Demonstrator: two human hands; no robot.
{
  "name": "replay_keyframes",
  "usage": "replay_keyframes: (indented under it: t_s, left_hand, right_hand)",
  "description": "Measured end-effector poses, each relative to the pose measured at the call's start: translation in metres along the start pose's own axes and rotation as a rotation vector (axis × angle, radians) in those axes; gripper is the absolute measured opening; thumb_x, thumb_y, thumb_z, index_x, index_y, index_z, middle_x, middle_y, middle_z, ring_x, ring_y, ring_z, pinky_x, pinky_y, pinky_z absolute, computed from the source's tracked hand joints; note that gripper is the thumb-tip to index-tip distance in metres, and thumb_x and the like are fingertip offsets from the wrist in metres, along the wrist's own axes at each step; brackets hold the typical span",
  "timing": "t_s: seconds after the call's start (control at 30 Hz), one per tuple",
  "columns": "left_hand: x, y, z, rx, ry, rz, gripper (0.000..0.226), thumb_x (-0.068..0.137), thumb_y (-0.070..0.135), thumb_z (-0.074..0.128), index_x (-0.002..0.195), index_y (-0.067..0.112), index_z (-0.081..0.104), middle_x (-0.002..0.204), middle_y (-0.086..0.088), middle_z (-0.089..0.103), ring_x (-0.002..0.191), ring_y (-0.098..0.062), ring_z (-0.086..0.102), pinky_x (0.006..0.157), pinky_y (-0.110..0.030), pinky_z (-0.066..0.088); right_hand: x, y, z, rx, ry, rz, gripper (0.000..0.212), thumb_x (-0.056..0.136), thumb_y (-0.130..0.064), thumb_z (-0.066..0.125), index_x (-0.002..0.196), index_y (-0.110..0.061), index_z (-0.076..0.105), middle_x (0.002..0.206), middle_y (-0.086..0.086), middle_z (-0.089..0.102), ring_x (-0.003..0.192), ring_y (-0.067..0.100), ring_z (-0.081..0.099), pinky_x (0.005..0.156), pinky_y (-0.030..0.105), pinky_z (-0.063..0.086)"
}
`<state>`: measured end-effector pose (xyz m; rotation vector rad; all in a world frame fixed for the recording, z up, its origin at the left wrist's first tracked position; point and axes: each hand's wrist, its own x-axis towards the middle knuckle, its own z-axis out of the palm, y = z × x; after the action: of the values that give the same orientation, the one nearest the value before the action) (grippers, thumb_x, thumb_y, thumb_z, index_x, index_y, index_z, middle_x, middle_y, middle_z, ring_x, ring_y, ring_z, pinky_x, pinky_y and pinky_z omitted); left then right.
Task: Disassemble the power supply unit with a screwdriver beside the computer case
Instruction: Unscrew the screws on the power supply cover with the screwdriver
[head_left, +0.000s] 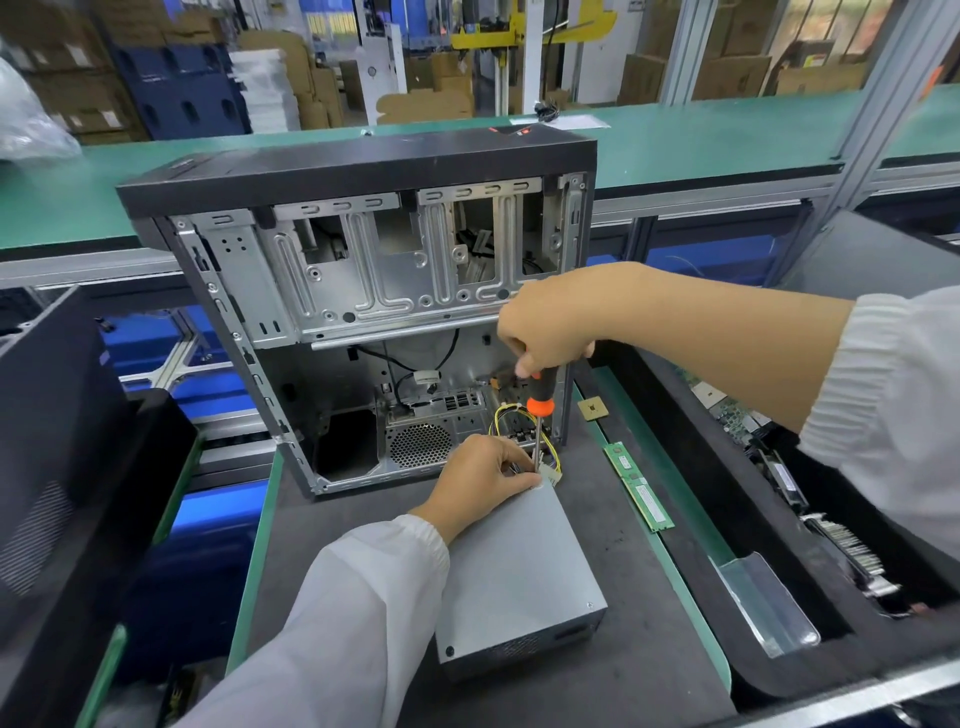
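Screwdriver set upright on the power supply's far corner, beside the open case.

The right hand (548, 332) wraps its grip round the orange-and-black-handled screwdriver (538, 415); the left hand (480, 480) pinches its shaft above the plain grey metal power supply box (519, 571), lying on the dark-matted surface (613, 519) against the opened black computer case (363, 291). Labels on the green memory stick (639, 486) are unreadable.

computer case (363, 291) blocking behind power supply unit (519, 571); bare mat (332, 519) left, memory stick (638, 486) right
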<state>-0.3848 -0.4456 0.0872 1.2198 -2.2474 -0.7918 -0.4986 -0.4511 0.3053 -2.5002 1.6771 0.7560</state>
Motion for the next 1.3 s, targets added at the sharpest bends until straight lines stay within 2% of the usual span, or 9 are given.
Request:
replay_keyframes:
  t_s: [0.03, 0.13, 0.27, 0.43, 0.53, 0.7, 0.97, 1.1, 1.3]
  left_hand:
    - [0.000, 0.001, 0.000, 0.017, 0.008, 0.001, 0.012, 0.082, 0.030, 0.076, 0.083, 0.018, 0.078, 0.086, 0.008, 0.072, 0.072, -0.009, 0.057, 0.071, -0.028, 0.046]
    - [0.000, 0.004, 0.000, 0.090, 0.026, 0.007, 0.012, 0.083, 0.032, 0.074, 0.083, 0.020, 0.077, 0.090, 0.011, 0.072, 0.081, -0.010, 0.061, 0.076, -0.029, 0.048]
    - [0.000, 0.005, 0.000, 0.157, 0.027, 0.008, 0.014, 0.084, 0.037, 0.072, 0.086, 0.024, 0.077, 0.096, 0.013, 0.072, 0.085, -0.008, 0.060, 0.076, -0.027, 0.045]
    - [0.001, 0.005, 0.000, 0.168, 0.031, 0.032, 0.016, 0.089, 0.033, 0.068, 0.096, 0.023, 0.077, 0.103, 0.012, 0.073, 0.095, -0.008, 0.063, 0.083, -0.027, 0.049]
    - [0.002, 0.004, 0.001, 0.142, 0.028, 0.013, 0.012, 0.088, 0.032, 0.069, 0.092, 0.025, 0.077, 0.096, 0.014, 0.072, 0.080, -0.002, 0.059, 0.077, -0.027, 0.048]
    - [0.003, 0.001, 0.002, 0.076, 0.018, -0.008, 0.009, 0.085, 0.031, 0.073, 0.087, 0.023, 0.076, 0.064, 0.027, 0.056, 0.065, 0.011, 0.051, 0.060, -0.006, 0.033]
    - [-0.001, 0.000, 0.005, -0.012, 0.037, -0.035, 0.015, 0.084, 0.026, 0.074, 0.074, 0.028, 0.064, 0.046, 0.020, 0.049, 0.054, 0.007, 0.047, 0.054, -0.010, 0.032]
    - [-0.009, -0.007, -0.002, -0.259, 0.126, -0.158, 0.018, 0.088, 0.016, 0.071, 0.073, 0.020, 0.062, 0.050, 0.015, 0.036, 0.047, -0.002, 0.035, 0.051, -0.013, 0.028]
    - [-0.024, -0.015, -0.039, -0.485, 0.173, -0.466, 0.017, 0.099, 0.008, 0.051, 0.082, 0.010, 0.053, 0.071, -0.004, 0.057, 0.055, -0.010, 0.050, 0.050, -0.020, 0.040]
  right_hand:
    - [-0.002, -0.001, -0.001, 0.033, -0.022, -0.027, 0.010, 0.094, -0.019, 0.059, 0.095, -0.010, 0.057, 0.084, 0.005, 0.059, 0.061, 0.020, 0.062, 0.057, 0.027, 0.050]
    - [-0.002, -0.002, -0.002, 0.057, -0.079, -0.069, 0.027, 0.084, 0.000, 0.066, 0.110, -0.010, 0.062, 0.109, 0.010, 0.059, 0.093, 0.031, 0.065, 0.076, 0.035, 0.055]
    - [-0.003, -0.001, -0.001, 0.044, -0.089, -0.057, 0.029, 0.084, -0.001, 0.067, 0.112, -0.006, 0.066, 0.115, 0.012, 0.061, 0.100, 0.032, 0.064, 0.085, 0.038, 0.055]
    - [-0.005, 0.005, 0.000, 0.087, -0.074, -0.037, 0.028, 0.085, -0.002, 0.067, 0.113, -0.005, 0.066, 0.094, 0.007, 0.059, 0.093, 0.031, 0.066, 0.073, 0.033, 0.056]
    - [-0.005, 0.008, 0.001, 0.106, -0.069, -0.037, 0.026, 0.086, -0.003, 0.067, 0.111, -0.005, 0.066, 0.075, 0.000, 0.050, 0.080, 0.028, 0.065, 0.064, 0.028, 0.052]
    - [-0.004, 0.014, 0.005, 0.135, -0.061, -0.037, 0.026, 0.087, -0.005, 0.066, 0.113, -0.006, 0.066, 0.070, -0.002, 0.051, 0.074, 0.026, 0.064, 0.055, 0.023, 0.047]
    - [-0.014, 0.025, 0.007, 0.261, 0.004, -0.026, 0.022, 0.089, -0.010, 0.065, 0.110, -0.008, 0.068, 0.073, -0.005, 0.055, 0.062, 0.017, 0.063, 0.053, 0.020, 0.046]
    - [-0.024, 0.030, 0.009, 0.350, 0.130, -0.040, 0.017, 0.085, -0.019, 0.069, 0.100, -0.012, 0.072, 0.065, -0.010, 0.057, 0.046, 0.004, 0.062, 0.056, 0.020, 0.050]
    - [-0.033, 0.018, 0.012, 0.401, 0.280, -0.035, 0.019, 0.081, -0.031, 0.068, 0.092, -0.016, 0.071, 0.058, -0.010, 0.058, 0.048, 0.009, 0.059, 0.054, 0.022, 0.047]
